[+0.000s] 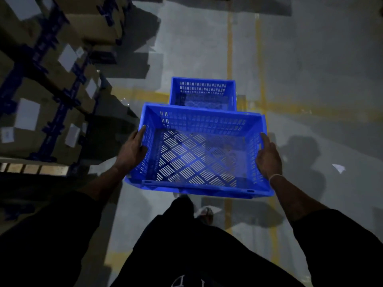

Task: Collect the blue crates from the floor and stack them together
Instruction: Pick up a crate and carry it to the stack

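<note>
A person carries a blue crate toward another blue crate on the floor.

The near crate (199,154) is held up off the gray floor (310,69), open side up, with nothing in it. The left hand (132,149) holds its left wall, with the thumb inside and the fingers along the outside. The right hand (268,155) holds its right wall; its fingers lie along the rim, and a thin band sits on that wrist. The two hands are far apart, one on each side. The far crate (202,94) sits on the floor just past the near one, on a yellow line (310,109). Its near edge is hidden behind the held crate. Stacked cardboard boxes (41,79) with white labels stand on the left. A small white scrap (338,168) lies on the floor at the right.
</note>
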Demonstrator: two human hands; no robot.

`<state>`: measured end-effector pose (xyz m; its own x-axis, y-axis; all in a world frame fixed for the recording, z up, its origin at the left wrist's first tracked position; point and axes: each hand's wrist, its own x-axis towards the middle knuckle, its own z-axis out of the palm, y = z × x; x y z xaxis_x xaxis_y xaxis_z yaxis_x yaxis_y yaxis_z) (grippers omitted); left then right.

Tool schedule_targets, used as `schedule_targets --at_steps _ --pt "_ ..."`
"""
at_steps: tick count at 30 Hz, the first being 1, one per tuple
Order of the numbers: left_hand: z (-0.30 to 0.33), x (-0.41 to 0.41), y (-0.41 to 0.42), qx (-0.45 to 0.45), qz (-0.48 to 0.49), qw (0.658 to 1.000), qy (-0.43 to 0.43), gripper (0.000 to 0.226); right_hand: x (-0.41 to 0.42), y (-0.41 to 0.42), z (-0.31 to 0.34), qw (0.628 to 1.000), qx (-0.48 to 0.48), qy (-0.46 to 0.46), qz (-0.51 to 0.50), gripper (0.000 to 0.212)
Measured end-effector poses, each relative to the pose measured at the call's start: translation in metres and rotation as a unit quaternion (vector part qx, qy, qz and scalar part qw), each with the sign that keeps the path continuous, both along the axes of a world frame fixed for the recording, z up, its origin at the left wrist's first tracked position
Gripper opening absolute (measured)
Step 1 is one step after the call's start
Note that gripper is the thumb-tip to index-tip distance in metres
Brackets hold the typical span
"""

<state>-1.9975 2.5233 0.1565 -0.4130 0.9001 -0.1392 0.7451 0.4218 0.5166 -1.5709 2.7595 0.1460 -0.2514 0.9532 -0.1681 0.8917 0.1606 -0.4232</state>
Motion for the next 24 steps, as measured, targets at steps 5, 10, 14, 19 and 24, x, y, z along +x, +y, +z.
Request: schedule_targets --at_steps 5,10,14,19,24 --pt "-0.024 -0.052 0.085 -0.008 0.001 1.0 -0.024 0.085 -0.051 0.086 -0.013 1.0 -0.009 -0.007 0.001 0.065" --pt "-0.059 -0.108 0.179 -0.013 0.001 0.999 -0.044 0.088 -0.109 0.169 -0.04 1.0 -0.017 -0.008 -0.018 0.068" --pt "-0.099 -0.151 0.249 0.001 -0.005 0.999 -0.051 0.081 -0.145 0.237 -0.078 0.999 -0.029 0.008 -0.032 0.07" --pt "-0.157 -0.181 0.327 0.016 -0.002 0.999 -0.052 0.072 -0.178 0.312 -0.137 0.998 -0.041 0.007 -0.041 0.067" --pt "-0.215 -0.196 0.389 0.012 -0.01 0.998 -0.056 0.074 -0.2 0.375 -0.197 0.997 -0.054 0.003 -0.052 0.065"
